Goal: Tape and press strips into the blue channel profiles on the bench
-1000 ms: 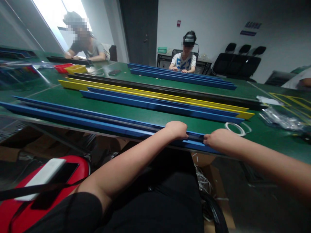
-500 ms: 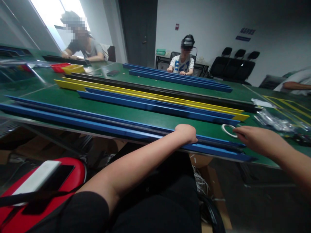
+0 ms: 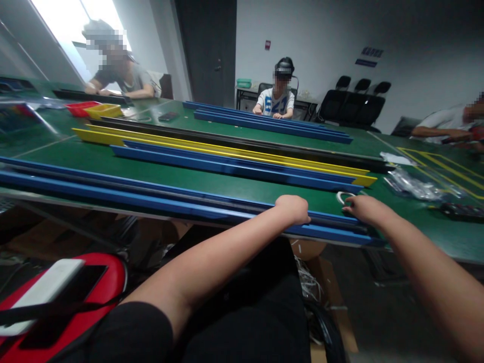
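The long blue rail (image 3: 212,210), a channel with a dark inner strip, lies along the table's near edge. My left hand (image 3: 293,209) is closed over this rail right of its middle, its fingertips hidden from me. Near the rail's right end, my right hand (image 3: 365,209) pinches a thin white ring (image 3: 341,197) that looks like a roll of tape. The ring is tilted and held just above the far side of the rail.
Beyond lie a shorter blue rail (image 3: 234,166), a yellow rail (image 3: 212,149) and a black rail (image 3: 242,141). Plastic bags (image 3: 412,185) sit at right. Co-workers sit around the green table (image 3: 94,156). A red stool (image 3: 108,272) stands at lower left.
My right hand has moved left, bringing the white ring closer to my left hand. The left hand stays closed on the near rail. The whole view has shifted slightly.
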Action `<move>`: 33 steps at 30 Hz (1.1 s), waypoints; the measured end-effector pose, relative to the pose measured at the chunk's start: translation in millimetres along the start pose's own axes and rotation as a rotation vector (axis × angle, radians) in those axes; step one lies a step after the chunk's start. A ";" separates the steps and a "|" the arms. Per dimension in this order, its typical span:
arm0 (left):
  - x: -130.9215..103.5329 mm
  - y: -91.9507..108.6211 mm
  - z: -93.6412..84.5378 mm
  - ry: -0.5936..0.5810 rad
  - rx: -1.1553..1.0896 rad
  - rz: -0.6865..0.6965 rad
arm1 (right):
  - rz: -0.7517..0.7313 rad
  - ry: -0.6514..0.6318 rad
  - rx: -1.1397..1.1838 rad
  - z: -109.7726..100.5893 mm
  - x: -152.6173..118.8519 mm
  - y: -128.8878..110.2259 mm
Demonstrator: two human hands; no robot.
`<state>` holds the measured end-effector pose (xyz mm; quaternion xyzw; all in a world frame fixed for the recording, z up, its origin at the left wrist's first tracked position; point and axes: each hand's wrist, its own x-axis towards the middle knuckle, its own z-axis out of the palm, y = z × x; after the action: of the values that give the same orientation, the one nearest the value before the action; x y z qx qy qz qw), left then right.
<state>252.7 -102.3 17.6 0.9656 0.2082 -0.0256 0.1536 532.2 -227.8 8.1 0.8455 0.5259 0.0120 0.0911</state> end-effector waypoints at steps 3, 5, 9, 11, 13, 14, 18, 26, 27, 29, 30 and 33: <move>-3.3 -2.9 -1.0 0.013 0.005 0.038 | 0.023 -0.031 0.008 -1.3 10.0 -10.2; -6.2 -5.8 -2.1 0.019 0.003 0.081 | 0.024 -0.042 0.031 -5.8 13.0 -19.8; -13.0 -19.9 -7.3 0.069 -0.116 0.191 | -0.062 -0.054 0.140 -23.4 7.5 -51.5; -16.9 -33.9 -13.3 0.161 -0.240 0.242 | -0.110 -0.026 0.213 -37.3 -2.6 -74.7; -21.2 -52.2 -22.2 0.296 -0.388 0.264 | -0.196 0.010 0.481 -53.5 -16.8 -101.7; -23.5 -62.2 -27.5 0.357 -0.464 0.269 | -0.247 0.001 0.733 -61.9 -24.5 -115.9; -34.1 -100.2 -49.2 0.366 -0.802 0.379 | -0.381 0.007 1.512 -89.2 -47.5 -170.2; -47.5 -131.1 -54.7 0.162 -1.253 0.333 | -0.430 0.085 2.060 -90.3 -42.9 -232.5; -47.1 -131.4 -52.3 0.156 -1.263 0.307 | -0.430 0.129 2.111 -86.7 -41.6 -235.8; -45.5 -130.4 -47.2 0.123 -1.283 0.285 | -0.405 0.197 2.236 -79.0 -39.6 -239.5; -44.7 -129.4 -44.8 0.095 -1.288 0.288 | -0.370 0.222 2.306 -75.2 -39.0 -240.2; -43.1 -125.7 -40.2 -0.016 -1.232 0.306 | -0.217 0.326 2.476 -65.4 -38.5 -238.3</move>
<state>161.3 1.9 24.7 0.7187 0.0430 0.1141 0.6845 296.0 -150.3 35.6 0.3046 0.2563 -0.3930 -0.8289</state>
